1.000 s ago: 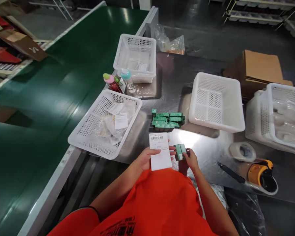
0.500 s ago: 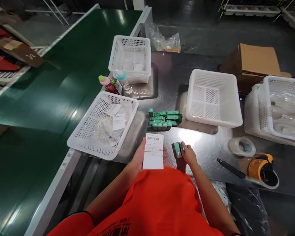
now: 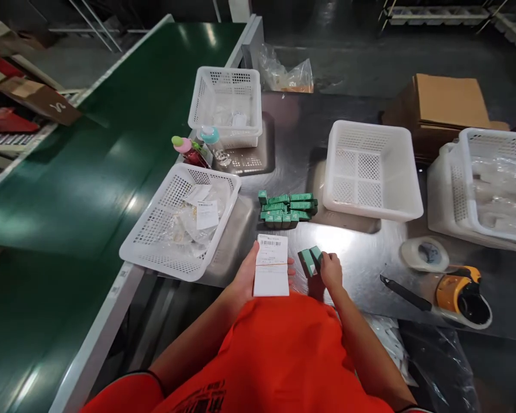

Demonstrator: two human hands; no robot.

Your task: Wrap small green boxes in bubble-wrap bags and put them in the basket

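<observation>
My left hand (image 3: pixel 245 272) is closed around a stack of white printed labels (image 3: pixel 272 265) with a barcode at the top and a thin band across the middle. At the right, my right hand (image 3: pixel 331 269) pinches a small green box (image 3: pixel 316 253). Beside that box, and close against it, stands another small green box (image 3: pixel 307 263) with a white patch on it. A cluster of several small green boxes (image 3: pixel 287 210) is grouped on the metal table (image 3: pixel 292 143), just beyond the labels.
Left of me, a white basket (image 3: pixel 188 272) holds bagged items, next to a green conveyor belt (image 3: pixel 69 229). Two bottles (image 3: pixel 210 137) stand near another basket (image 3: pixel 226 136). At right are a white bin (image 3: pixel 374 212), a tape roll (image 3: pixel 425 254), a tape dispenser (image 3: pixel 456 292) and a utility knife (image 3: pixel 406 292).
My right hand has moved slightly right, and the green box in its fingers now shows more of its face, tilted away from the one beside it. My left hand still holds the labels.
</observation>
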